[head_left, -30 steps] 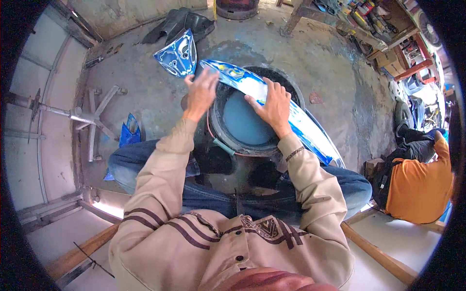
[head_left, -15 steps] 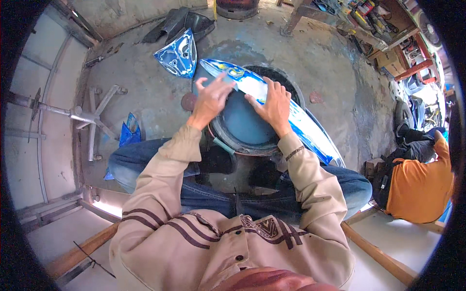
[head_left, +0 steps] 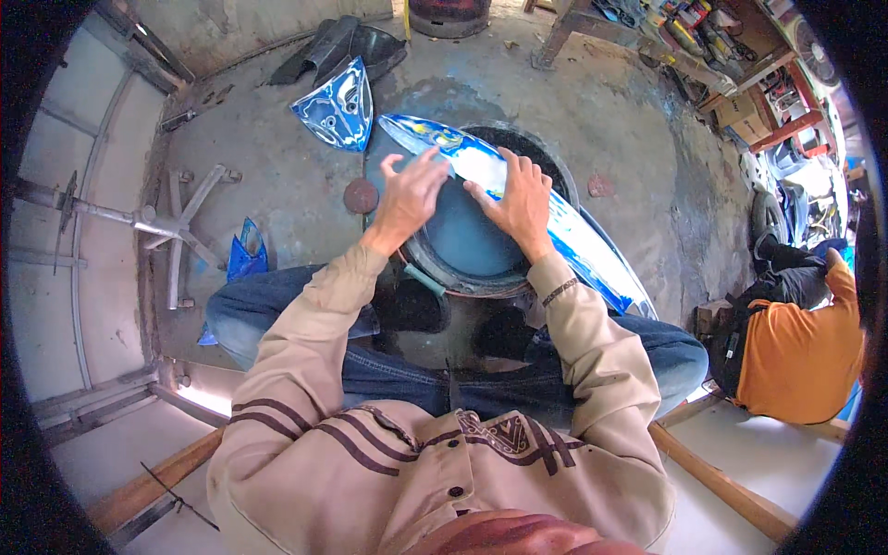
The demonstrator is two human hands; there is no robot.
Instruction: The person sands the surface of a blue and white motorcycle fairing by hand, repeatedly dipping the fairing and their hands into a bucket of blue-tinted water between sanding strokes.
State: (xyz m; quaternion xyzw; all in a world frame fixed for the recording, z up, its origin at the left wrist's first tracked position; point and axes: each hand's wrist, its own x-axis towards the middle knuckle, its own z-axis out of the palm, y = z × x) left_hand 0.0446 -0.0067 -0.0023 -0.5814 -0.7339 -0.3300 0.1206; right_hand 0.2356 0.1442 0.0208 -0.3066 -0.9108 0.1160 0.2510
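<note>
A long, pointed blue-and-white motorcycle body panel (head_left: 575, 228) lies slantwise across a round black tub (head_left: 427, 254) holding cloudy bluish water. My right hand (head_left: 520, 205) grips the panel near its middle, thumb on the near edge and fingers over the top. My left hand (head_left: 410, 199) is at the panel's near edge, closer to its pointed left end. Its fingers are bent and bunched, with the index finger raised. A small pale edge shows at those fingertips, too little to name.
Beyond the tub's left side lies another blue-and-white panel (head_left: 338, 109), with black plastic parts (head_left: 347, 51) behind it. Reddish round pads (head_left: 361, 195) lie on the floor either side of the tub. A metal stand (head_left: 176, 222) is at left. A person in orange (head_left: 794, 347) sits at right.
My left hand has shifted slightly right and down along the panel's near edge. My right hand and the panel stay almost where they were.
</note>
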